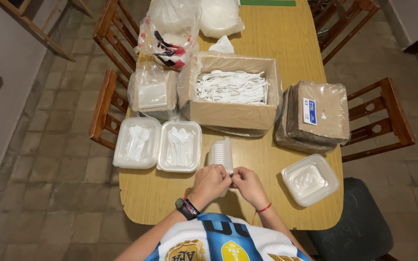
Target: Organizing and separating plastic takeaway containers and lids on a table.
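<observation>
Both hands, left hand (210, 181) and right hand (247, 184), meet at the table (276, 34) edge, fingers pinched shut on a white foam container (221, 153) standing on edge; two open trays of plastic cutlery (158, 144) lie just left

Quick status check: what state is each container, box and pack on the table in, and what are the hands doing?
Cardboard box of white plastic cutlery: open.
Two white foam trays: open, cutlery inside.
White plastic container: on edge, pinched by left hand and right hand.
Lidded clear container: closed.
Brown tray stack: wrapped.
</observation>
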